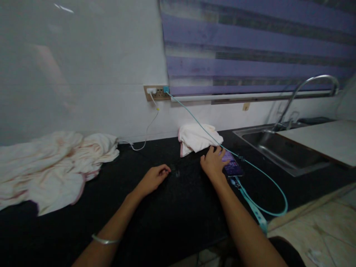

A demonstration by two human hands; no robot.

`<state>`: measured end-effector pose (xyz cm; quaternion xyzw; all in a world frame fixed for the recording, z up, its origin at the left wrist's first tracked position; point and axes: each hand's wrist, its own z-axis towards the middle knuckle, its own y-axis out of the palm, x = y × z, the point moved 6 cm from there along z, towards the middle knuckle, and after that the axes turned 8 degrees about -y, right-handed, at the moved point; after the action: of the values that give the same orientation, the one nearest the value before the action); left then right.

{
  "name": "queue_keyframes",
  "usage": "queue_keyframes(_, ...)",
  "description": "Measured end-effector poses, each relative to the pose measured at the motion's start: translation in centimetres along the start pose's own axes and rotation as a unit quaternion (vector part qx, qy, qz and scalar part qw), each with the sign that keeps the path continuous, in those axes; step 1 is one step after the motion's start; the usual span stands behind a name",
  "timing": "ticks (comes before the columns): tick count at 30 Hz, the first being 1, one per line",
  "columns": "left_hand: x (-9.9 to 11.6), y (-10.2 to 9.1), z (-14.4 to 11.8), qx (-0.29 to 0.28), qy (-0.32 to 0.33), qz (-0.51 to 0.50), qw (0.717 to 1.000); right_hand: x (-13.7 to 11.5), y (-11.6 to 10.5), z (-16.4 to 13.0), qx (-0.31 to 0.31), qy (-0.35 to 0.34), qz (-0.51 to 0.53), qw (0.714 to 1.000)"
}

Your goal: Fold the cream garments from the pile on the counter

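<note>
Dark counter (172,207): phone (233,167) flat, long axis perhaps toward wall, right hand (213,162) fingers spread on it, left hand (154,178) loosely curled

**Dim, soft picture with a faint wall glare**

The scene is dim and low in contrast. A small streak of glare sits at eleven o'clock on the glossy white tiled wall (83,55), which also carries a hazy reddish reflection. The black stone surface (167,207) swallows nearly all detail and shows almost no shadows. The purple striped roller blind (250,48) at one o'clock is smeared and soft. The curved chrome tap (308,83) at three o'clock catches a pale sheen. Edges bend outward, and the whole frame looks slightly blurred and noisy.
</note>
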<state>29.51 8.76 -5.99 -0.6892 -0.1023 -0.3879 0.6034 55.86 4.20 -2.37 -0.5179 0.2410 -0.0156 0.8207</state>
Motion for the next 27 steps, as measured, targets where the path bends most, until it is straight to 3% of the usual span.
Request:
queue_keyframes(8, -0.9, 0.3, 0.5, 0.002, 0.013, -0.005, 1.000, 1.3, 1.1, -0.2, -0.039, 0.002, 0.011, 0.999)
queue_keyframes(13, -0.7, 0.1, 0.2, 0.009, 0.006, -0.011, 1.000, -1.5, 3.1, 0.0, -0.042, -0.157, 0.105, 0.981)
queue_keyframes(19, -1.1, -0.7, 0.0, 0.043, -0.003, -0.036, 0.998, -6.9, 5.9, -2.8, -0.113, -0.347, 0.198, 0.910)
queue_keyframes(21, -1.6, -1.0, 0.0, 0.049, -0.008, -0.034, 0.998, -7.6, 6.0, -3.4, -0.118, -0.362, 0.203, 0.902)
queue_keyframes(27, -2.5, -1.9, 0.2, 0.077, -0.005, 0.007, 0.997, -7.3, 5.5, -3.7, -0.129, -0.343, 0.168, 0.915)
